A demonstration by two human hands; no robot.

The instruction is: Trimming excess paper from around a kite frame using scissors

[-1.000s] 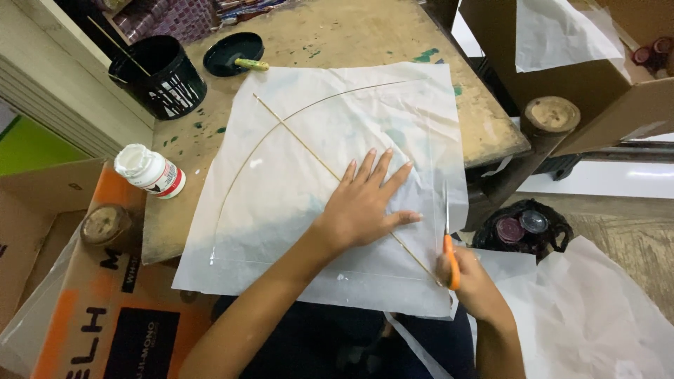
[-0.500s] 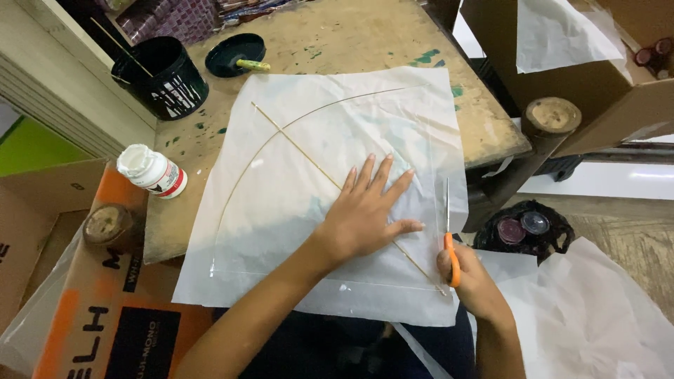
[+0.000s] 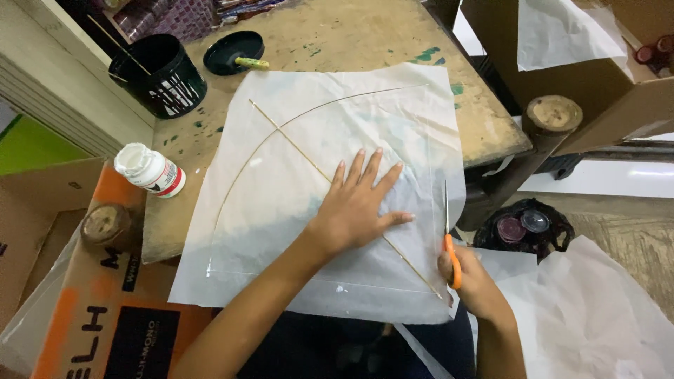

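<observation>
— Two hands at work? Where?
— Both over thin white paper (image 3: 295, 231), spread flat on worn wooden table (image 3: 337, 35), near edge hanging past table front.
— Left hand (image 3: 358, 207)?
— Pressed palm-down on paper, fingers spread wide and straight, gripping nothing. Lying across straight thin stick (image 3: 302, 158), which crosses curved stick (image 3: 281, 133) higher up on the sheet.
— Right hand (image 3: 470, 281)?
— At right edge of paper, fingers closed around orange-handled scissors (image 3: 449, 235). Blades pointing away from body, along paper's right border. Cannot tell whether blades parted or shut.
— Around it?
— Black tin (image 3: 165, 77) with sticks at far left corner, dark round lid (image 3: 232, 52) beside it. White bottle (image 3: 151, 168) lying at left edge, just off the paper. Orange cardboard box (image 3: 112, 309) below on left. More white paper (image 3: 597, 309) on floor at right, black bag (image 3: 523, 228) with round lids above it.
</observation>
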